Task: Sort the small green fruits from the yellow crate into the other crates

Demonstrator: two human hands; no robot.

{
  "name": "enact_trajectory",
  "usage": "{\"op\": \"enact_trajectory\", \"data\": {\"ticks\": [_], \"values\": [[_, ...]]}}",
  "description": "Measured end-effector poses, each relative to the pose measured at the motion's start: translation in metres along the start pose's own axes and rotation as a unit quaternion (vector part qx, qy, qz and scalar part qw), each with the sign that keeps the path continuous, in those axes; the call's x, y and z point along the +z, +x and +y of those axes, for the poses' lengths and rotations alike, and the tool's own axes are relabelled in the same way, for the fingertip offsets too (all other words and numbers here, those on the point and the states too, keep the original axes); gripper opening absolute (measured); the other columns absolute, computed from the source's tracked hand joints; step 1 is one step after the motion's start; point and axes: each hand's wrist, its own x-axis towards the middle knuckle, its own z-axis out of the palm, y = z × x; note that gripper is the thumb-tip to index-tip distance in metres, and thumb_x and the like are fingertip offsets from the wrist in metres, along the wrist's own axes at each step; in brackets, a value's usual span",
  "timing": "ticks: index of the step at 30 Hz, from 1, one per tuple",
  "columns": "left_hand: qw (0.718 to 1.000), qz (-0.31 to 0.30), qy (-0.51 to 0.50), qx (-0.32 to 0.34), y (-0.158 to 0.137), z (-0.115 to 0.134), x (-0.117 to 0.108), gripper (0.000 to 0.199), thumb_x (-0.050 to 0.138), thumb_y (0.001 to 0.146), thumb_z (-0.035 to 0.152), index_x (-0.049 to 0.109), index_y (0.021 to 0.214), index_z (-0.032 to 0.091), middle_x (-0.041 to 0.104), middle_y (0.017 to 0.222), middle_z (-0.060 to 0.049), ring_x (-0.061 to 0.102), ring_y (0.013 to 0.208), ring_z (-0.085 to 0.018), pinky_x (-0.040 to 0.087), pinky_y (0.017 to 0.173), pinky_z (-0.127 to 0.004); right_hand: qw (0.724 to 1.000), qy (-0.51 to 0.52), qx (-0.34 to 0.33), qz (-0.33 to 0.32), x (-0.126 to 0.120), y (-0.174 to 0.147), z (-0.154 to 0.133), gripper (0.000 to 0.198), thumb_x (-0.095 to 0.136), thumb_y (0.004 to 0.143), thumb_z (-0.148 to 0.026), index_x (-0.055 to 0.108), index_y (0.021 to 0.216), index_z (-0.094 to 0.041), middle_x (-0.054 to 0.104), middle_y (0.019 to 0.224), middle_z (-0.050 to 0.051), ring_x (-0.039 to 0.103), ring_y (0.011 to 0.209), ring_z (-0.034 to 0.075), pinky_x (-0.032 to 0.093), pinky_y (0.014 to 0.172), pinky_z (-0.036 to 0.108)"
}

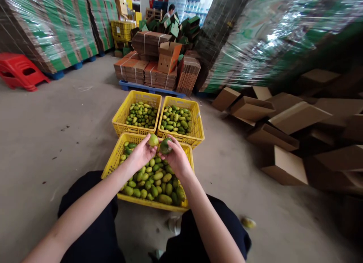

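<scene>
Both finger-pinched: round yellow-green fruit [153,140] in L hand [144,152], round dark-green fruit [165,146] in R hand [178,155]; hold gently, w/o bruising.

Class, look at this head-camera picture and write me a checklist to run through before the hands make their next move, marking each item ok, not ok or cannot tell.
1. Left hand holds its fruit: ok, a light green fruit is in its fingers.
2. Right hand holds its fruit: ok, a darker green fruit.
3. Front crate upright below the hands: ok.
4. Fruit below the rims in the rear left crate and rear right crate: ok.
5. Floor clear of strays: not ok, a blurred fruit-like item lies at right.
6. Held fruits' hidden sides unblemished: cannot tell.
</scene>
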Motion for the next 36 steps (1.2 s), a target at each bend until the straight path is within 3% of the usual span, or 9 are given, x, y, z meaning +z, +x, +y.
{"op": "enact_trajectory", "data": {"ticks": [3, 6, 8, 18, 21, 26, 30, 33, 36], "values": [[0.978, 0.012, 0.138, 0.156, -0.005, -0.005, -0.002, 0.02, 0.064, 0.087, 0.029, 0.058, 0.099, 0.014, 0.065, 0.09, -0.004, 0.06, 0.066, -0.008, 0.051, 0.06, -0.018, 0.999, -0.042, -0.022, 0.014, -0.004, 0.001, 0.001, 0.049, 0.073, 0.07, -0.042, 0.047, 0.108, -0.026, 0.07, 0.104, 0.004, 0.066, 0.07, 0.018, 0.053, 0.054, 0.029], [0.859, 0.008, 0.333, 0.39, -0.016, -0.004, -0.002, 0.04, 0.078, 0.074, 0.024, 0.055, 0.107, 0.021, 0.062, 0.111, -0.005, 0.062, 0.098, -0.017, 0.051, 0.089, -0.032, 0.969, -0.182, -0.162, 0.034, -0.008, -0.002, -0.002, 0.056, 0.071, 0.074, -0.035, 0.042, 0.122, -0.029, 0.063, 0.126, 0.006, 0.066, 0.097, 0.02, 0.056, 0.083, 0.038], [0.798, -0.01, 0.407, 0.445, -0.026, 0.0, 0.0, 0.04, 0.081, 0.069, 0.021, 0.059, 0.102, 0.022, 0.061, 0.115, -0.007, 0.057, 0.112, -0.022, 0.046, 0.1, -0.038, 0.92, -0.286, -0.269, 0.016, -0.011, -0.007, -0.009, 0.06, 0.071, 0.076, -0.027, 0.042, 0.128, -0.03, 0.061, 0.132, 0.006, 0.061, 0.114, 0.021, 0.048, 0.102, 0.043], [0.909, -0.049, 0.317, 0.267, -0.046, 0.009, 0.011, 0.041, 0.077, 0.056, -0.008, 0.071, 0.083, 0.022, 0.066, 0.104, -0.007, 0.055, 0.118, -0.023, 0.049, 0.094, -0.026, 0.786, -0.475, -0.392, -0.059, -0.025, -0.021, -0.025, 0.072, 0.056, 0.078, -0.004, 0.039, 0.142, -0.034, 0.065, 0.132, 0.002, 0.051, 0.129, 0.023, 0.034, 0.114, 0.052], [0.899, -0.043, 0.33, 0.283, -0.046, 0.009, 0.011, 0.04, 0.078, 0.057, -0.005, 0.071, 0.086, 0.023, 0.066, 0.105, -0.007, 0.055, 0.117, -0.024, 0.05, 0.092, -0.026, 0.751, -0.514, -0.412, -0.051, -0.027, -0.018, -0.024, 0.07, 0.055, 0.078, -0.004, 0.042, 0.14, -0.034, 0.063, 0.133, 0.003, 0.053, 0.127, 0.024, 0.038, 0.111, 0.051], [0.826, -0.053, 0.434, 0.356, -0.041, 0.01, 0.006, 0.039, 0.079, 0.063, 0.007, 0.072, 0.097, 0.026, 0.064, 0.108, -0.006, 0.054, 0.115, -0.023, 0.047, 0.096, -0.028, 0.697, -0.573, -0.427, -0.058, -0.028, -0.014, -0.03, 0.048, 0.056, 0.079, -0.005, 0.063, 0.12, -0.03, 0.065, 0.13, 0.005, 0.055, 0.122, 0.028, 0.044, 0.104, 0.052], [0.871, -0.027, 0.38, 0.309, -0.03, 0.011, 0.002, 0.04, 0.08, 0.061, 0.009, 0.067, 0.096, 0.022, 0.066, 0.102, -0.003, 0.061, 0.095, -0.018, 0.049, 0.084, -0.024, 0.745, -0.53, -0.405, -0.023, -0.021, -0.018, -0.027, 0.039, 0.064, 0.079, -0.013, 0.068, 0.113, -0.031, 0.065, 0.125, 0.006, 0.057, 0.118, 0.027, 0.043, 0.104, 0.05], [0.952, -0.016, 0.236, 0.193, -0.022, 0.013, 0.003, 0.026, 0.071, 0.068, 0.013, 0.062, 0.091, 0.018, 0.069, 0.089, -0.003, 0.064, 0.079, -0.016, 0.05, 0.068, -0.023, 0.857, -0.396, -0.325, 0.059, -0.012, -0.019, -0.018, 0.037, 0.075, 0.073, -0.024, 0.071, 0.109, -0.03, 0.065, 0.118, 0.006, 0.058, 0.111, 0.025, 0.053, 0.09, 0.041], [0.987, -0.018, 0.099, 0.125, -0.018, 0.018, 0.005, 0.017, 0.056, 0.075, 0.018, 0.063, 0.09, 0.013, 0.07, 0.086, -0.007, 0.066, 0.07, -0.016, 0.05, 0.058, -0.023, 0.958, -0.202, -0.187, 0.082, -0.005, -0.015, -0.011, 0.042, 0.079, 0.067, -0.026, 0.07, 0.109, -0.028, 0.069, 0.106, 0.003, 0.063, 0.094, 0.019, 0.055, 0.077, 0.031]]}}
